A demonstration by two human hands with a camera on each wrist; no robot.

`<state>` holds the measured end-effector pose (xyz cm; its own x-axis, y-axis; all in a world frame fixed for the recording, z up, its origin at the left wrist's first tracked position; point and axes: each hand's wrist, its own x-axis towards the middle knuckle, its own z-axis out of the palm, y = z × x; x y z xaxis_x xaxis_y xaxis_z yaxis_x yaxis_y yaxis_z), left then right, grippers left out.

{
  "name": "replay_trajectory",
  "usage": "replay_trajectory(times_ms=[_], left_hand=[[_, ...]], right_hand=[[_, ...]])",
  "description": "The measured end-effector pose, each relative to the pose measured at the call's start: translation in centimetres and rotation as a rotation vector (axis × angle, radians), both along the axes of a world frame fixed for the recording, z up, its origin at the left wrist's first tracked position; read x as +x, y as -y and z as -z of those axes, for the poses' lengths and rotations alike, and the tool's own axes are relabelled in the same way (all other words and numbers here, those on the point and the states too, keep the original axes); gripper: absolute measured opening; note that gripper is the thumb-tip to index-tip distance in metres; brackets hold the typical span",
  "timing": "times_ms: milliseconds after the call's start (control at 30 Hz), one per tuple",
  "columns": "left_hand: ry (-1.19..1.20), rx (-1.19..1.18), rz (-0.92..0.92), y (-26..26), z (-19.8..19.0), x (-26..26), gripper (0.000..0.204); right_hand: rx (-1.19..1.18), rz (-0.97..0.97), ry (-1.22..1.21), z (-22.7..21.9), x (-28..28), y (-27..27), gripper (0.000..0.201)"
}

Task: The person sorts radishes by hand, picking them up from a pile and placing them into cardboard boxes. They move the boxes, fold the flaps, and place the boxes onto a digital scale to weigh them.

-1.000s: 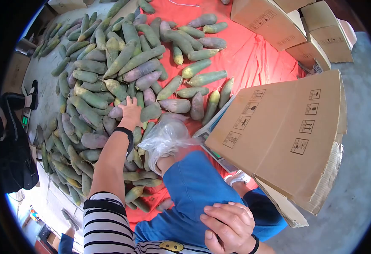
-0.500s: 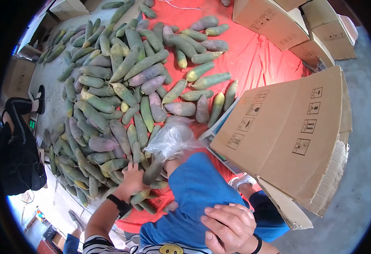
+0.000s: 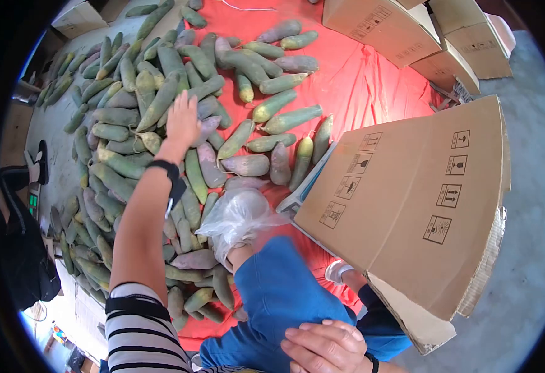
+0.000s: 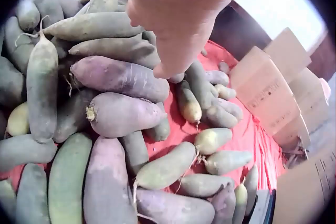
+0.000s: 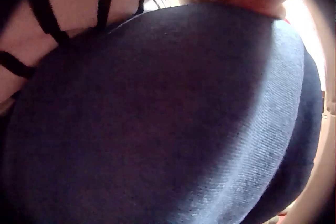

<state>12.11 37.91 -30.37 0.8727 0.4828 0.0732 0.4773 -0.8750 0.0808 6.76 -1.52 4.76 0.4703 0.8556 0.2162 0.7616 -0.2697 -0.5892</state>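
My left hand [image 3: 183, 124] reaches over the far part of a big pile of green and purple radishes [image 3: 118, 163], its fingers stretched out. A purple radish [image 3: 206, 129] lies right beside it. In the left wrist view the hand [image 4: 181, 19] overlaps the tips of a long purple radish [image 4: 121, 77] and a grey-green radish [image 4: 113, 48]; its fingertips are hidden there. Near the lap my right hand [image 3: 325, 347] rests over the blue trouser leg, fingers loosely bent and holding nothing. Trouser cloth [image 5: 147, 108] fills most of the right wrist view.
A large cardboard box [image 3: 403, 199] stands at the right, over a scale-like device [image 3: 306, 186]. Clear plastic [image 3: 238, 217] covers a foot beside the radishes. The red sheet [image 3: 359, 87] lies under them; more boxes [image 3: 381, 28] stand behind. Another person's leg [image 3: 20, 230] is at left.
My left hand drew back to the near end of the pile with a dark radish, then reached far out again without it. A radish now lies at that near end. My right hand stayed put.
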Motion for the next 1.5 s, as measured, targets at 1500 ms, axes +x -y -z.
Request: replay_trajectory(times_ms=[1500], left_hand=[[0.086, -0.345, -0.075, 13.4, -3.8, -15.3, 0.057]], right_hand=[[0.074, -0.063, 0.04, -0.4, 0.2, 0.8, 0.023]])
